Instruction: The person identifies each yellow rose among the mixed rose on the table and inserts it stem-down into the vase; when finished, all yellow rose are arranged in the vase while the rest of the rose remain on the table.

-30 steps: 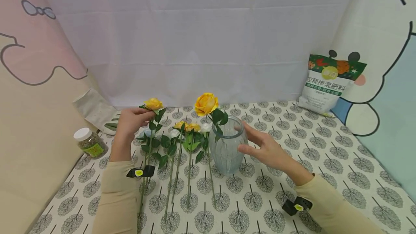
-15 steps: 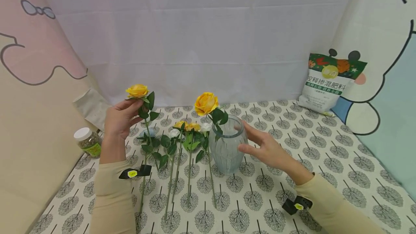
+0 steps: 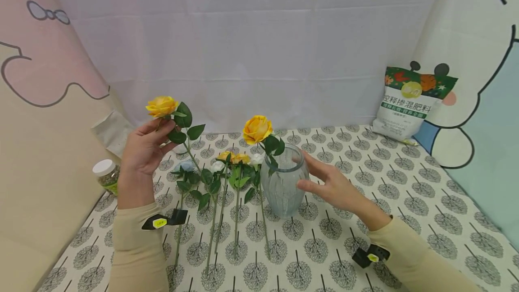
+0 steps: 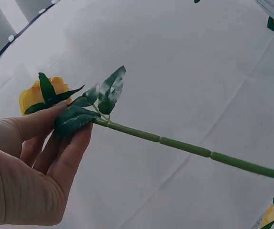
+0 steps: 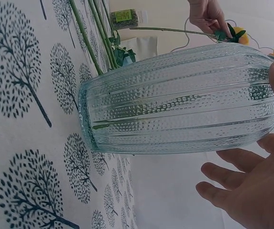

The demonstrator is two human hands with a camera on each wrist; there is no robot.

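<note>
My left hand [image 3: 142, 148] holds a yellow rose [image 3: 162, 106] up at the left, thumb and fingers pinching it just under the bloom. Its green stem [image 4: 184, 147] slants down over other flowers. A ribbed pale-blue glass vase [image 3: 284, 184] stands upright on the cloth. One yellow rose [image 3: 257, 130] leans out over its left rim, its stem showing through the glass. Against the vase's right side rests my right hand [image 3: 334, 188], thumb on the near side near the rim. In the right wrist view its other fingers [image 5: 222, 176] stretch out straight along the far side.
Several flowers lie between the left arm and the vase, including yellow ones [image 3: 239, 158], white ones [image 3: 217, 166] and a pale blue one [image 3: 185, 166]. At left are a white-lidded jar [image 3: 106, 175] and a pale glove-like cloth item [image 3: 112, 133]. A fertilizer bag [image 3: 409, 105] leans back right.
My left hand has risen and moved left with the yellow rose, pulling it up away from the flowers lying there. The right hand and the vase have stayed in place.
</note>
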